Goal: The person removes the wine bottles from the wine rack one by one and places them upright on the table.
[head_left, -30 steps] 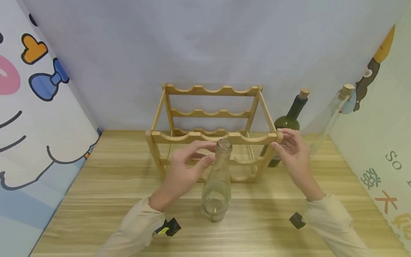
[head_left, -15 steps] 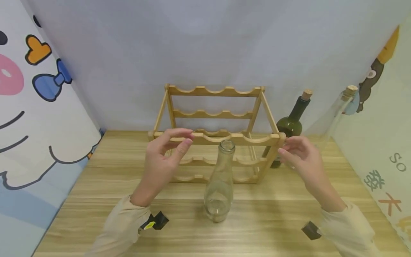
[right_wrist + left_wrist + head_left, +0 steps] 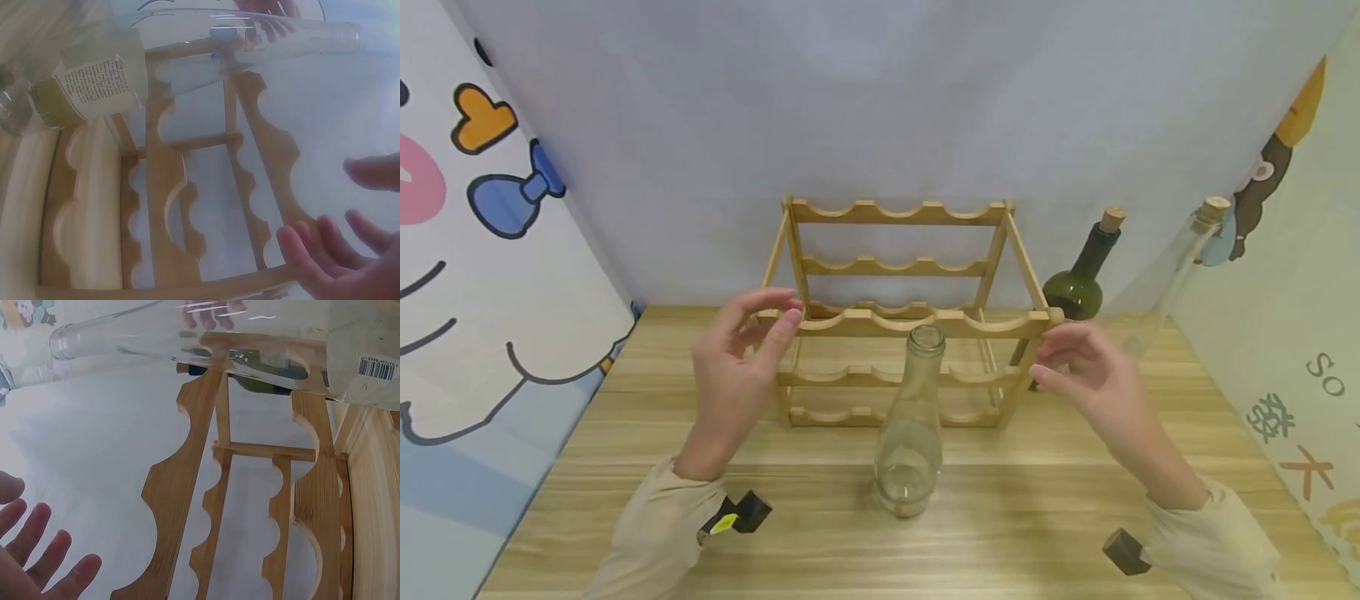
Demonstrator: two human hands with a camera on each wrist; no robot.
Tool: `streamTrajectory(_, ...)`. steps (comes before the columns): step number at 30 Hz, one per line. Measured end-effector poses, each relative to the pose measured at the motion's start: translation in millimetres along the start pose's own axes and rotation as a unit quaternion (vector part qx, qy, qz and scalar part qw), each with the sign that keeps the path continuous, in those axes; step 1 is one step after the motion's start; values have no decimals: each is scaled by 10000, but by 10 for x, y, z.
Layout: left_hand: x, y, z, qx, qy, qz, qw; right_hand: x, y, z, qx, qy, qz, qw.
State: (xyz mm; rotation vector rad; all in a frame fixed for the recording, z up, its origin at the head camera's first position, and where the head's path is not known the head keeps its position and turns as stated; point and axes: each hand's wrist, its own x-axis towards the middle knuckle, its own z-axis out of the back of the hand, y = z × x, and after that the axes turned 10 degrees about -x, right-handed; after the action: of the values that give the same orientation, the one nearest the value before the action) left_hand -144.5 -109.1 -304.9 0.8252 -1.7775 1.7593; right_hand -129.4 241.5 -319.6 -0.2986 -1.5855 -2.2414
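Observation:
A wooden wine rack [image 3: 895, 323] with scalloped rails stands at the middle of the table. In front of it an uncorked clear glass bottle [image 3: 910, 442] stands upright; a label shows on its side in the right wrist view. My left hand [image 3: 733, 375] is held at the rack's front left corner with fingers loosely bent; in the left wrist view they hold nothing and sit apart from the wood. At the front right corner my right hand [image 3: 1097, 387] has loosely bent fingers around nothing. Whether its fingertips touch the rack, I cannot tell.
Right of the rack, partly behind my right hand, stands a corked dark green wine bottle [image 3: 1075, 292]. A tall clear corked bottle [image 3: 1183, 254] is farther right. A pale wall [image 3: 880, 100] rises behind the wooden table [image 3: 1000, 542].
My left hand has moved left, from beside the clear bottle's neck to the rack's left corner. The right hand has come off the right corner and shifted slightly down. Rack and bottles stay put.

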Motion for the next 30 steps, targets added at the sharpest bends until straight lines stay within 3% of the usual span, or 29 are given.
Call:
streamTrajectory(12, 8, 34, 158, 316, -484, 57, 9983, -3, 141, -116, -59, 472, 783, 9958)
streamTrajectory(19, 10, 104, 176, 470, -805, -61, 9956, 26, 243, -217, -377, 668, 940, 9926)
streamTrajectory(30, -55, 136, 142, 734, -778, 764, 9913, 89, 345, -392, -400, 887, 1051, 9897)
